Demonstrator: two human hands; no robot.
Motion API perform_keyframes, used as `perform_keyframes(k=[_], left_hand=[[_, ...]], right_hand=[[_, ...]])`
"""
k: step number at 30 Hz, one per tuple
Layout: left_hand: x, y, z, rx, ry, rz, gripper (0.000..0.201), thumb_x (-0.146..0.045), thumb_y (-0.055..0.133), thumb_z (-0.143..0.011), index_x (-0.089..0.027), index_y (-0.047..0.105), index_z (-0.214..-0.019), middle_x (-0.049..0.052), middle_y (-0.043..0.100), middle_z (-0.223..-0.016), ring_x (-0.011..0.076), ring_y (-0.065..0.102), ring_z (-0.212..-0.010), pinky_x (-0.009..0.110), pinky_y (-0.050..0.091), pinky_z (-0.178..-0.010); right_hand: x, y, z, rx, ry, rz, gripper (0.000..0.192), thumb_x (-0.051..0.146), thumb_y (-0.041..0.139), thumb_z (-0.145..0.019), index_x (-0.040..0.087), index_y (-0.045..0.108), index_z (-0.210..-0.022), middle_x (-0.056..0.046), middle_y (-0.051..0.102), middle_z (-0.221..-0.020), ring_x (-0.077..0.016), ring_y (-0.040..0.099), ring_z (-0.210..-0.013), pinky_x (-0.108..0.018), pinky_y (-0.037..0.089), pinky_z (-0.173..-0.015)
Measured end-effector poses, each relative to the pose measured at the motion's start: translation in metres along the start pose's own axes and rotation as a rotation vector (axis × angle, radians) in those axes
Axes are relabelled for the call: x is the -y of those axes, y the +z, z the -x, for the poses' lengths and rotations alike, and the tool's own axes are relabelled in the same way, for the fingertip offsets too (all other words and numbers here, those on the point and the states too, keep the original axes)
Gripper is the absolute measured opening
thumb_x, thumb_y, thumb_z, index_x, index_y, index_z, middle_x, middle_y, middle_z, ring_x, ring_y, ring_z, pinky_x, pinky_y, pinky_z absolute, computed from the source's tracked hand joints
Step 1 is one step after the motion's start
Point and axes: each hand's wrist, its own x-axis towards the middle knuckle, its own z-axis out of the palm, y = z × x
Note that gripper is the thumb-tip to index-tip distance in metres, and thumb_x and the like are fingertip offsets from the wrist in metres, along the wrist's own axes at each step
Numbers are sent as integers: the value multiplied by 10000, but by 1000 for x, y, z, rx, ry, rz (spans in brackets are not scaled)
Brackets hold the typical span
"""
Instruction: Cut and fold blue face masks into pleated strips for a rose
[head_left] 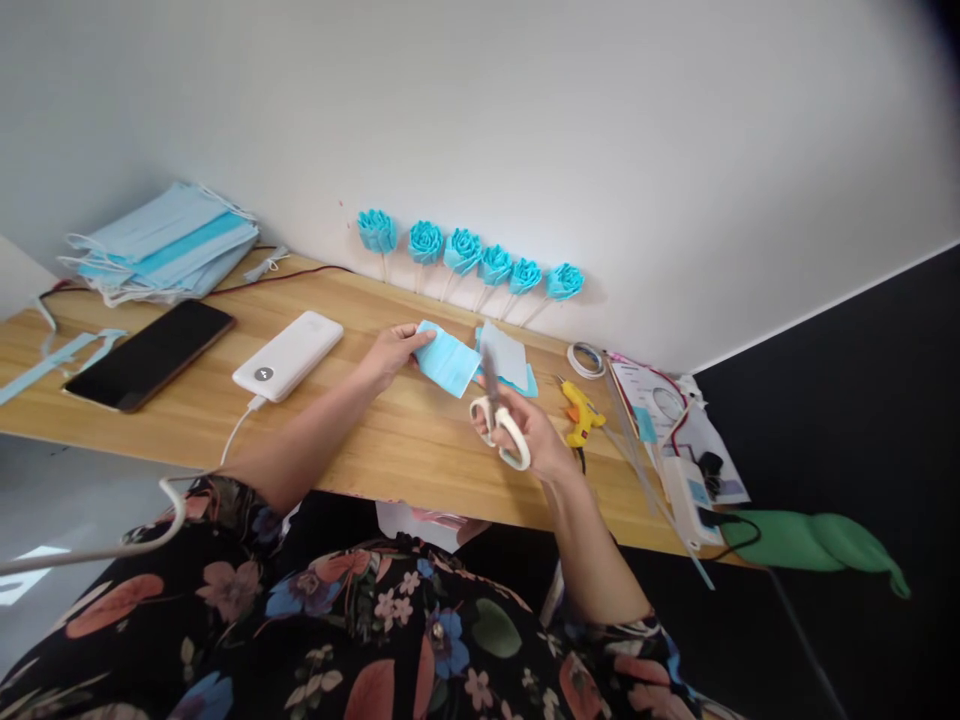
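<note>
Blue mask piece (448, 362), white-handled scissors (499, 425)

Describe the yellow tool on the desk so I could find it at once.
Start at the wooden desk along the white wall and look just right of the right hand holding white scissors. The glue gun lies there, the only bright yellow thing with an orange tip.

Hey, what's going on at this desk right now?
A person at a wooden desk holds a light blue piece of mask fabric in the left hand and white-handled scissors in the right hand, blades at the fabric's edge. Six blue fabric roses lean against the wall, with a stack of masks, a phone, a power bank and a yellow glue gun nearby.
</note>
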Motion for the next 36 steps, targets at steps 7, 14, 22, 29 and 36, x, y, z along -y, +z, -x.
perform_keyframes(k=[7, 14, 22, 29, 36], left_hand=[[1, -1, 0, 33, -47, -31, 411, -513, 850, -621, -149, 699, -740, 24, 613, -671, 112, 492, -564, 249, 366, -508], [-4, 1, 3, 63, -80, -60, 425, -521, 856, -589, -148, 722, -740, 31, 611, -670, 119, 496, -583, 243, 331, -506], [-7, 5, 8, 131, -57, -144, 335, -468, 820, -650, -153, 718, -700, 14, 576, -607, 103, 440, -530, 247, 294, -495], [-3, 1, 7, 191, -27, -208, 311, -458, 805, -668, -161, 719, -698, 3, 557, -589, 102, 437, -519, 240, 307, -489], [-6, 3, 9, 240, -38, -234, 308, -444, 811, -672, -152, 709, -683, 10, 568, -593, 106, 455, -528, 240, 317, -505]], right_hand=[[5, -7, -46, -236, -145, 254, 625, 490, 720, -740, 267, 579, -1307, 5, 618, -840, -125, 559, -655, -281, 499, -626], [-19, -25, -72, -245, -186, 602, 481, 431, 695, -776, 202, 581, -1183, -17, 641, -955, -168, 599, -831, -320, 493, -800], [-25, -26, -63, -190, -116, 738, 479, 416, 717, -777, 222, 613, -1203, -34, 707, -1059, -195, 652, -916, -331, 496, -845], [-24, -18, -63, -175, -123, 800, 486, 408, 720, -774, 219, 644, -1214, -29, 729, -1017, -184, 649, -847, -311, 491, -782], [-24, -16, -63, -176, -117, 814, 507, 400, 717, -776, 243, 653, -1254, -21, 742, -1031, -184, 650, -849, -315, 490, -806]])
